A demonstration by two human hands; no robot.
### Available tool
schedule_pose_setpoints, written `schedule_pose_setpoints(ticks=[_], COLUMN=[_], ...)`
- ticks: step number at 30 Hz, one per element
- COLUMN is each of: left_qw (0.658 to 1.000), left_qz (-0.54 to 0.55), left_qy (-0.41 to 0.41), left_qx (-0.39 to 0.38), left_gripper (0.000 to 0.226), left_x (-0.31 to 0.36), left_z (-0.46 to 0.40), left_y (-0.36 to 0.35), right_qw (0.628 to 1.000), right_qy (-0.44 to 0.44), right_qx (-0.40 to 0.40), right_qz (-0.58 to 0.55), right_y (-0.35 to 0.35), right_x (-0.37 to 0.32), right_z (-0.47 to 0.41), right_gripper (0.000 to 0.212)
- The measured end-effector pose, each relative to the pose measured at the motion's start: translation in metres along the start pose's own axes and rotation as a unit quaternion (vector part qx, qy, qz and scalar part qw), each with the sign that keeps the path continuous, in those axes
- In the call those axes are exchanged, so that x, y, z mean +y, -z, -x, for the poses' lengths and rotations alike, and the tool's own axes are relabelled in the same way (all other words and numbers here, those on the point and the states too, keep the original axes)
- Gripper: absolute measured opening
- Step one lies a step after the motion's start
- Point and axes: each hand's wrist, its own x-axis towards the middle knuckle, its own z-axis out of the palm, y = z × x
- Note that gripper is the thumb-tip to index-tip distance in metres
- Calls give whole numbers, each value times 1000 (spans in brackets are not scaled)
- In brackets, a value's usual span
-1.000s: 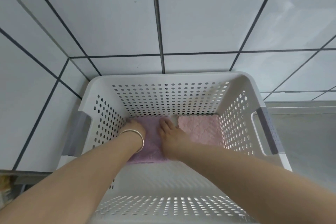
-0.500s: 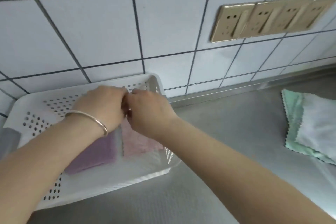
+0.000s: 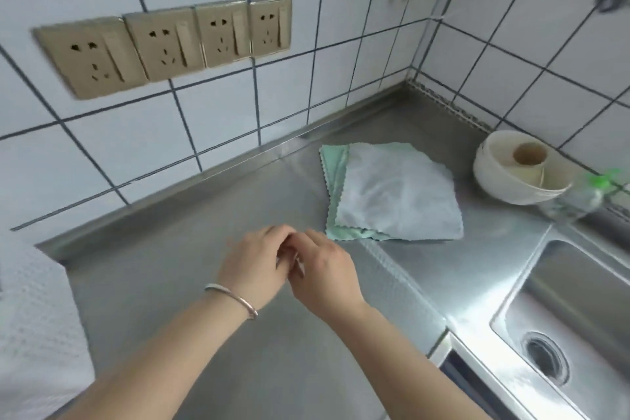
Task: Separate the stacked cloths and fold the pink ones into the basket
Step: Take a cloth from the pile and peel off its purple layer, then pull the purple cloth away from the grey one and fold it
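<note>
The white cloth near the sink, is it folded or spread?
Spread: the white cloth lies open and flat on the green cloth, its scalloped edges showing.

A row of four beige wall sockets (image 3: 163,48) was on the white tiled wall (image 3: 211,119) in the upper left. A steel sink (image 3: 572,324) sat at lower right, a cream bowl (image 3: 511,174) above it on the steel counter (image 3: 191,249).
</note>
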Motion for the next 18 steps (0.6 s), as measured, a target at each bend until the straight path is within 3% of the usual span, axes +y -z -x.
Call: schedule_pose_setpoints(ticks=[5,10,14,18], left_qw=[996,993,990,980], left_qz=[-1,-40,-131,-178], left_qy=[43,85,32,21], left_qx=[-83,-73,-43,-84], left_gripper=[26,19,36,38], left_x=[13,22,26,24], left_z=[-46,-98,-127,-141], left_y=[-85,-148,-177,-189], right_qw=[994,986,987,981], right_qy=[-79,-111,-93,-83], right_qx=[-69,-114,-124,-155], right_qz=[38,48,47,84], right_y=[0,-10,-21,-32], right_x=[111,210,241,248], right_z=[12,-2,-19,-28], right_gripper=[22,24,28,35])
